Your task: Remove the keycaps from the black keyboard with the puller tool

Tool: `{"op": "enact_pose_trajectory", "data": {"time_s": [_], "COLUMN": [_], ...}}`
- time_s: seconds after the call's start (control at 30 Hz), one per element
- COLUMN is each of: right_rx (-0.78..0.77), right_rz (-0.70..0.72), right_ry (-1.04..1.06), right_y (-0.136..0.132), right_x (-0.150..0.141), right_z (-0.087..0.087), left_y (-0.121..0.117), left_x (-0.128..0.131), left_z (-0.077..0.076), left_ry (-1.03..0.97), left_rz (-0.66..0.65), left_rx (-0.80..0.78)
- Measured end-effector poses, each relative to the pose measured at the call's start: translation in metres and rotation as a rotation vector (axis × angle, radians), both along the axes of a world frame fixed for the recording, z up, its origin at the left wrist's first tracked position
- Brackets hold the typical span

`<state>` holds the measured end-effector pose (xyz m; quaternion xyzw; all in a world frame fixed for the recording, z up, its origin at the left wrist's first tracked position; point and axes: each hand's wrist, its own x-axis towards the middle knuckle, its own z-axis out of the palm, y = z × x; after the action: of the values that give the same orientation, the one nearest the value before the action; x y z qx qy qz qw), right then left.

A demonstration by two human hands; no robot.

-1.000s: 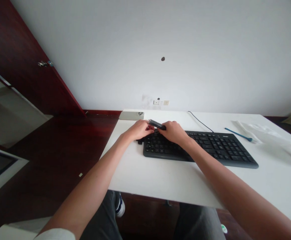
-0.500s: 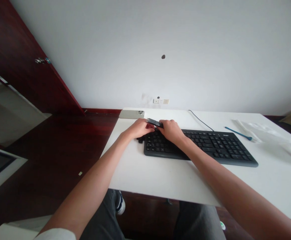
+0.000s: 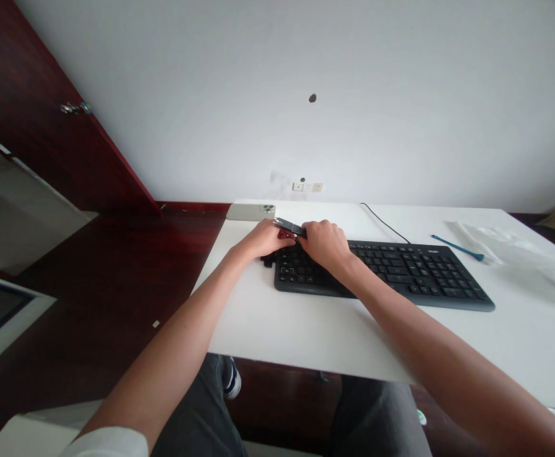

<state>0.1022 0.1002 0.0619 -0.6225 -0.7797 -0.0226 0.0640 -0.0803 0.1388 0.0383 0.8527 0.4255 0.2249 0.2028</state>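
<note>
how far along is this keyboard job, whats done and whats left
Hard to call it finished. Done: the black keyboard sits flat on the white desk, its keys looking in place, with a small dark piece at its left edge. In hand: the left hand and right hand hold a flat dark object above the keys. Left: that object isn't set down, and the blue stick lies untouched.
</note>
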Motion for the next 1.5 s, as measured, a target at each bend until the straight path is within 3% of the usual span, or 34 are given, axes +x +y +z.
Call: {"op": "enact_pose_trajectory", "data": {"time_s": [0.73,1.13,1.33,1.5], "right_rx": [-0.020,-0.010,0.001,0.031], "right_rz": [-0.016,-0.016,-0.033,-0.057], "right_ry": [-0.056,-0.102,-0.063,0.002], "right_y": [-0.003,-0.010,-0.008,-0.001], "right_x": [-0.003,-0.013,-0.006,0.004], "right_z": [0.009,0.010,0.016,0.017], "left_y": [0.001,0.002,0.000,-0.004], "left_x": [-0.003,-0.003,-0.004,-0.001], "left_z": [-0.001,-0.004,0.001,0.009], "left_ry": [0.040,-0.022,-0.047,0.098], "left_rz": [-0.030,0.018,-0.029,-0.032], "left_rx": [0.013,-0.103,-0.024,0.019]}}
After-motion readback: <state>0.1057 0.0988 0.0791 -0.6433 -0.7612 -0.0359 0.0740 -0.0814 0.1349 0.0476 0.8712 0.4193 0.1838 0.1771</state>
